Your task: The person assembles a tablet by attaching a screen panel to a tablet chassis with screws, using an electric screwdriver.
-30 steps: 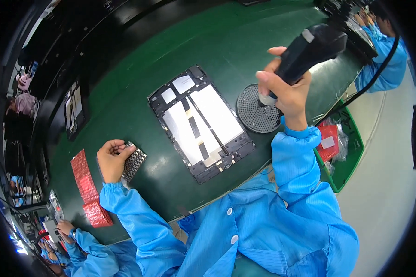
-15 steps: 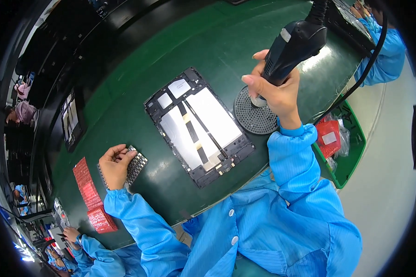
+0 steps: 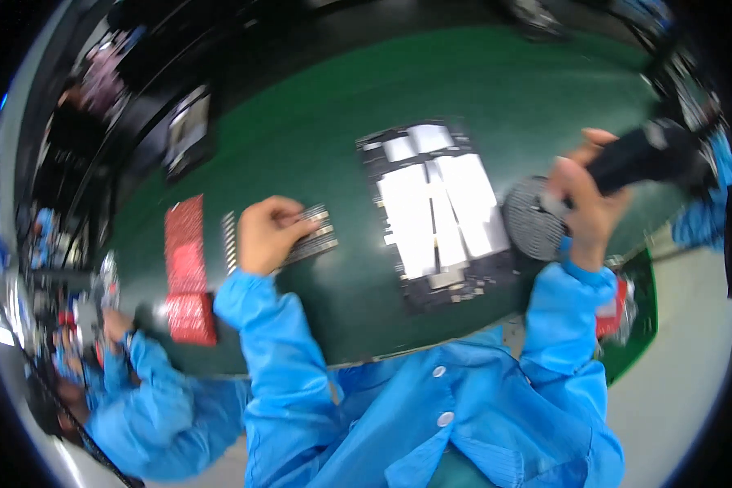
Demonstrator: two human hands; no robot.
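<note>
My left hand [image 3: 264, 232] is closed on a dark circuit board panel [image 3: 317, 236] with rows of small pale parts, low over the green table. Its fingers cover the panel's middle. At the right, my right hand [image 3: 590, 203] grips a black handheld tool [image 3: 638, 159] with a thick body, tilted toward the upper right and blurred. The tool's tip end is by a round dark perforated disc [image 3: 535, 232]; whether they touch I cannot tell. Between my hands lies an opened tablet [image 3: 496, 281] with silver battery plates and a black frame.
Red bubble-wrap packs [image 3: 189, 268] lie left of my left hand. Another opened tablet [image 3: 189, 134] is on a dark surface at the far left. A green crate [image 3: 642, 325] with red and clear bags stands beyond the table's right edge. A co-worker's blue sleeve [image 3: 159, 378] is at lower left.
The whole view has turned, so the table and tablet look more upright and shifted. The black tool leans further right in my right hand. Both hands keep their holds.
</note>
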